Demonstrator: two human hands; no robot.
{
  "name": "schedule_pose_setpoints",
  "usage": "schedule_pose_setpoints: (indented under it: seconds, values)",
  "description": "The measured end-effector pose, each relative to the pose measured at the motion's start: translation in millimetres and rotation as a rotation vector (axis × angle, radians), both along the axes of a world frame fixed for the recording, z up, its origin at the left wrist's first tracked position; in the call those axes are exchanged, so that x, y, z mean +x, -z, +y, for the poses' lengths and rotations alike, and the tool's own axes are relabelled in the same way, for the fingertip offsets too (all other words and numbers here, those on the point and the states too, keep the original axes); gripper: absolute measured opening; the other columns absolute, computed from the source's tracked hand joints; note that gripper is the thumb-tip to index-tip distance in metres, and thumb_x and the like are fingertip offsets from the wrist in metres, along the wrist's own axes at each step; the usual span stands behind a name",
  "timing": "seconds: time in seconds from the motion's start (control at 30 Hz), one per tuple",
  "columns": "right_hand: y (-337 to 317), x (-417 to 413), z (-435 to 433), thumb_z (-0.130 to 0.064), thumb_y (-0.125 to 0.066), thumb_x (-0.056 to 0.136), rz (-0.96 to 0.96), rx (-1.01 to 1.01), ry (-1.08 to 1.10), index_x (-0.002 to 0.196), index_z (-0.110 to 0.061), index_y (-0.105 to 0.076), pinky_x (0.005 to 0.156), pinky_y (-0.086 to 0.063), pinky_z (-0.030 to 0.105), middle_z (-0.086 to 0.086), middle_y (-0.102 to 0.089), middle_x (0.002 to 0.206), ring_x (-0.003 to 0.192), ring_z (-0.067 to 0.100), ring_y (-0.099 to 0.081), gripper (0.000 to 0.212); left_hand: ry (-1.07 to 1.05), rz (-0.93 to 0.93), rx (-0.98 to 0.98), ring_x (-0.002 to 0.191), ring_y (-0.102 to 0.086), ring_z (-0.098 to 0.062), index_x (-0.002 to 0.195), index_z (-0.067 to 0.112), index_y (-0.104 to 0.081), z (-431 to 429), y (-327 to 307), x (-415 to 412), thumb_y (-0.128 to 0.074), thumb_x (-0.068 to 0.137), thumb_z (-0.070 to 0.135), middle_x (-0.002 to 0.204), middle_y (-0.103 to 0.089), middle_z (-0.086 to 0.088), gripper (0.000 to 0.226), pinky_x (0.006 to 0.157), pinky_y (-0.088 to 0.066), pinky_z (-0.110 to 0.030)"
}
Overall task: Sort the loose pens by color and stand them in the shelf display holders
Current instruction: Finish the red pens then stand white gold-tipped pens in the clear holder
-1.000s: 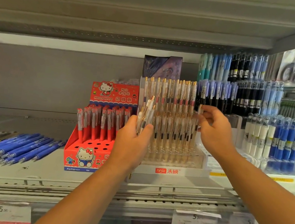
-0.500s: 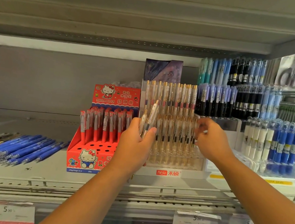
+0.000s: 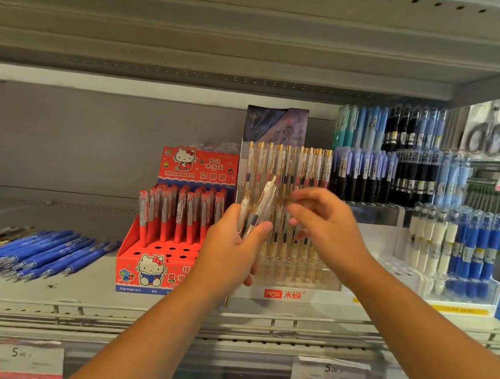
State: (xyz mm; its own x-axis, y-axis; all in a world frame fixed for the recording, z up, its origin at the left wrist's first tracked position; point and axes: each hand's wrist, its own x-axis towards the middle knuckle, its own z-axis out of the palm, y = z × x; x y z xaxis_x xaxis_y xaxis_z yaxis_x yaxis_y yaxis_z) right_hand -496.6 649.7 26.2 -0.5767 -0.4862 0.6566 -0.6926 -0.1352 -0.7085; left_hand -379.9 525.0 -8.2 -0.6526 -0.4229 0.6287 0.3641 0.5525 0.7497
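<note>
Several clear-barrelled, gold-clipped pens [image 3: 260, 210] sat bunched in the left hand [image 3: 227, 250]'s grip, just before the clear tiered plastic holder [image 3: 283, 294]. Right hand [image 3: 329, 232] hovered beside them, fingers loose, empty. Next, likely: pinch one out, seat it in a free slot.

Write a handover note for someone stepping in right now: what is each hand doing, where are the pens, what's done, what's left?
Left hand grips a small bunch of clear pens with gold clips in front of the clear holder.
Right hand is open, holding nothing, fingers reaching toward that bunch.
Done: clear holder looks nearly full; red holder has red pens in its back rows, front holes empty.
Left: stand the held bunch, then sort the loose blue pens lying on the shelf at left.
</note>
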Motion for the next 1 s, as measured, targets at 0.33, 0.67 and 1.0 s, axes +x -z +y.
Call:
schedule_pose_setpoints:
  seconds: [0.33, 0.67, 1.0]
  values:
    - [-4, 28, -23, -0.006, -0.067, 0.09, -0.283, -0.117, -0.238, 0.1, -0.017, -0.062, 0.062, -0.056, 0.024, 0.001, -0.072, 0.077, 0.073, 0.014, -0.072, 0.016, 0.053, 0.0, 0.028, 0.051, -0.059, -0.015, 0.099, 0.045, -0.056, -9, -1, 9, -0.051, 0.101, 0.034, 0.068, -0.061, 0.002, 0.012, 0.041, -0.05, -0.031]
    - [-16, 27, -31, 0.0, -0.057, 0.094, -0.335, -0.318, -0.175, 0.117, -0.02, -0.05, 0.062, -0.061, 0.034, 0.006, -0.073, 0.092, 0.077, 0.019, -0.074, 0.031, -0.135, 0.023, 0.077, 0.054, -0.058, -0.012, 0.094, 0.022, -0.052, -32, 0, 18, -0.046, 0.102, 0.028, 0.069, -0.06, -0.003, 0.012, 0.049, -0.053, -0.031]
    - [-5, 9, -44, -0.008, -0.056, 0.092, 0.201, -0.057, 0.098, 0.095, -0.027, -0.063, 0.068, -0.056, 0.02, -0.01, -0.065, 0.09, 0.083, 0.005, -0.063, 0.02, -0.133, 0.028, 0.037, 0.063, -0.05, -0.01, 0.088, 0.033, -0.05, -29, 0, 14, -0.047, 0.102, 0.029, 0.073, -0.055, 0.01, 0.015, 0.06, -0.04, -0.032]
